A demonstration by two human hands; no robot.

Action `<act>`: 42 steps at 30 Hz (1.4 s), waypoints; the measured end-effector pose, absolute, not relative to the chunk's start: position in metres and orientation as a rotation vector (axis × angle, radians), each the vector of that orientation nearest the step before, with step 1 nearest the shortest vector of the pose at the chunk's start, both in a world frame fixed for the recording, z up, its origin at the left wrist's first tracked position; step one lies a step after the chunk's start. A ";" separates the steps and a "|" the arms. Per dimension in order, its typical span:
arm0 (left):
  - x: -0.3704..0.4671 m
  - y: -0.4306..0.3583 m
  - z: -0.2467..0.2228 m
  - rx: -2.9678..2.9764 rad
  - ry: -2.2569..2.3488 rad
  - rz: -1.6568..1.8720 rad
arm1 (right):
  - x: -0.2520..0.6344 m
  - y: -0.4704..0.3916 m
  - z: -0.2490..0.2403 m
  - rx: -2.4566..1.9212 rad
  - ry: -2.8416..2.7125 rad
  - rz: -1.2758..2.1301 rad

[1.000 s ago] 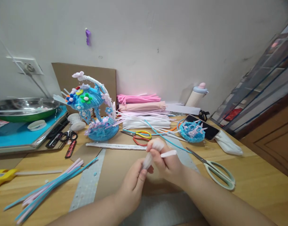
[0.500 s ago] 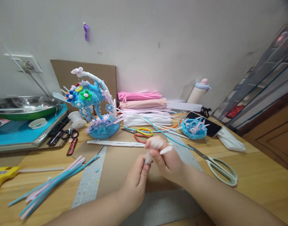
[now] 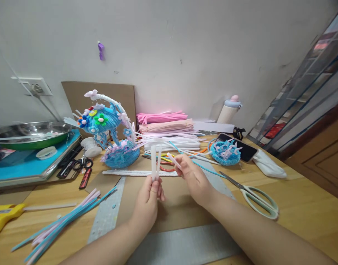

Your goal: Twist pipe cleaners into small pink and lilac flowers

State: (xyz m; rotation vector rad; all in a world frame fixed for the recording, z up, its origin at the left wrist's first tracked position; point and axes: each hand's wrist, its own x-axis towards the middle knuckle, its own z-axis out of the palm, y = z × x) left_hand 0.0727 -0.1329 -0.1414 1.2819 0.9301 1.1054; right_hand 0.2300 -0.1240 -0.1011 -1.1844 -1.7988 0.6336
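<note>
Two translucent white sticks (image 3: pixel 154 160) stand upright in my left hand (image 3: pixel 149 197), pinched between thumb and fingers. Another short whitish stick (image 3: pixel 173 160) slants up from the fingertips of my right hand (image 3: pixel 192 178), which is closed on it. The hands are apart, above a brown cardboard sheet (image 3: pixel 169 215). Just behind them, a long white fuzzy strip (image 3: pixel 130 173) lies across the cardboard, beside red and yellow-handled pliers (image 3: pixel 166 169) that are partly hidden.
A blue flowered pipe-cleaner model (image 3: pixel 102 121) stands at the back left. Pipe cleaners (image 3: pixel 66 217) and a yellow glue gun (image 3: pixel 6 217) lie left. On the right are green-handled scissors (image 3: pixel 260 200), a blue fuzzy ring (image 3: pixel 225 152) and a phone (image 3: pixel 245 149).
My hands have separated, my left moving left. The whitish pieces that were bunched between them are now split, upright sticks in the left and one in the right. The view has tilted up slightly.
</note>
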 end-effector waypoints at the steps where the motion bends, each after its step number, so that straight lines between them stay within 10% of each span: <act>1: 0.073 -0.132 -0.140 1.250 0.936 1.082 | 0.229 -0.124 -0.101 -1.231 -1.828 0.607; 42: 0.038 -0.035 -0.132 2.365 1.366 0.740 | 0.216 -0.114 -0.126 -1.097 -1.088 1.315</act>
